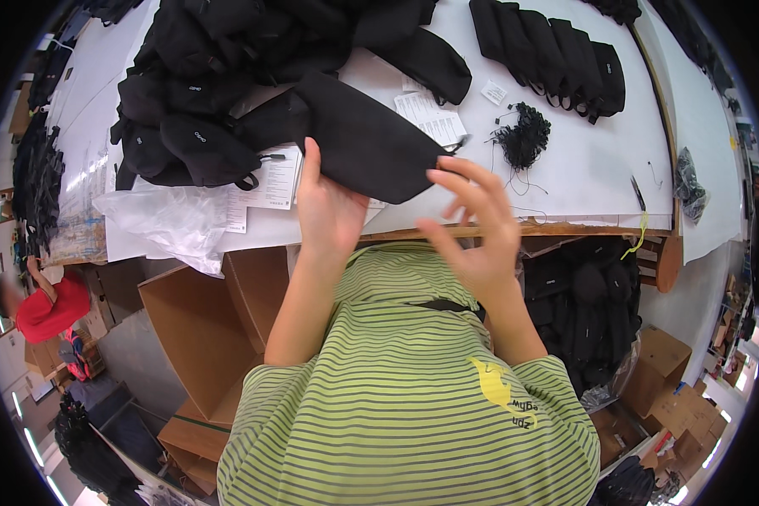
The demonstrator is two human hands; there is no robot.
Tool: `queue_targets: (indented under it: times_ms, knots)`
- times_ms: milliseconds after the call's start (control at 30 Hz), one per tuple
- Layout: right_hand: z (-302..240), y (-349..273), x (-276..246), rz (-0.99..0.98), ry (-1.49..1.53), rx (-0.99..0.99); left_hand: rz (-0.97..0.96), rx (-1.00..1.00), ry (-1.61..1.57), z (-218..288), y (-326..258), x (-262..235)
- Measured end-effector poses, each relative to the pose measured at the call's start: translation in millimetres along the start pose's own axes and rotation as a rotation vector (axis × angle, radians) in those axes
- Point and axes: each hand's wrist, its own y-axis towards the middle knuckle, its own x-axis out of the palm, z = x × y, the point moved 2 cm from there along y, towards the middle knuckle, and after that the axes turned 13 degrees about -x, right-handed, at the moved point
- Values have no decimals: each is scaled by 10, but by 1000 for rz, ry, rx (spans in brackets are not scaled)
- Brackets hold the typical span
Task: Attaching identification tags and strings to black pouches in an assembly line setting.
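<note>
A flat black fabric pouch (367,139) is held over the table's front edge. My left hand (333,211) grips its near left side, thumb on top and the other fingers underneath. At the pouch's right corner, beside a short dark tab, is my right hand (481,219), slightly blurred. Its fingers are spread, with the fingertips close to the corner; whether they touch it I cannot tell. Beyond that hand lies a tangled bundle of thin black cords (523,139). Printed white papers (434,118) show partly from behind the pouch.
A heap of black pouches (194,139) covers the table's left side; several more stand in a row (557,63) at the far right. Crumpled clear plastic (173,219) overhangs the front edge. A pointed black tool (638,194) lies right. Below stands an open cardboard box (198,337).
</note>
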Motion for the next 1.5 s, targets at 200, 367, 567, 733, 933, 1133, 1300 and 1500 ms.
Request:
queue_targets:
  times_ms: [200,367,567,733,933,1133,1300,1500]
  knots:
    - [246,-4,59,-37,-25,31,-115,-54,156,-99,-118,-79]
    - [429,-41,-36,15,378,291,134,647,905,290,-154,-157]
    - [485,44,-178,-56,371,218,-131,337,1108,392,-123,-196]
    - [546,107,-279,-183,260,432,4,582,1017,197,-5,-135]
    - [1138,306,-923,246,389,520,90,440,1071,278,81,-165]
    - [2255,828,-2144,821,363,523,388,545,1833,427,-39,-711]
    - [3177,1012,-2495,959,375,624,656,644,2038,355,23,-779]
    - [3417,890,-2384,840,173,798,691,763,2050,300,78,-735]
